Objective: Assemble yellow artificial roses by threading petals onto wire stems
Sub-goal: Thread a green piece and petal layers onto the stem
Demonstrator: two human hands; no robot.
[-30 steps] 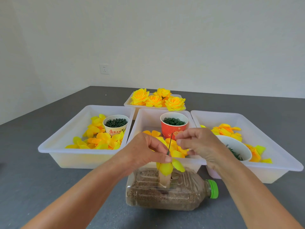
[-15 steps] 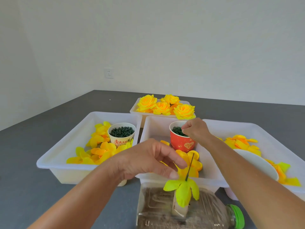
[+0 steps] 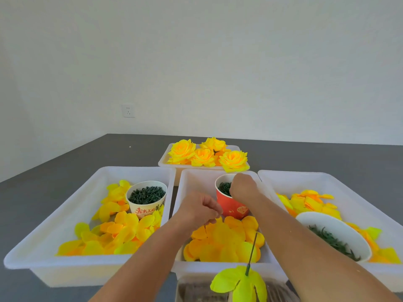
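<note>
Worktop: dark grey, carrying four white trays. Left tray near the left edge holds loose yellow petals and a cream cup of dark green bits. Centre tray holds a petal pile and a red cup of green bits. Right tray holds petals and a white bowl with green pieces. Small far tray, toward the far edge, holds finished yellow roses.

Bottle lies at the near edge, mostly cut off by the frame. Wire stem stands up from it, slightly tilted, with one yellow-green petal piece threaded at its base. Neither hand touches the stem.

Right hand: at the red cup's rim, fingers bunched together and dipped into the green bits; whether they have hold of one I cannot tell.

Left hand: over the centre tray's petal pile, fingers curled, tips pinched together; whether a petal is between them I cannot tell.

Versus 0.5 s ago: left hand has gone from beside the stem, fingers spread, forward to the petal pile with fingers curled. Right hand stays at the red cup. View has tipped upward.
</note>
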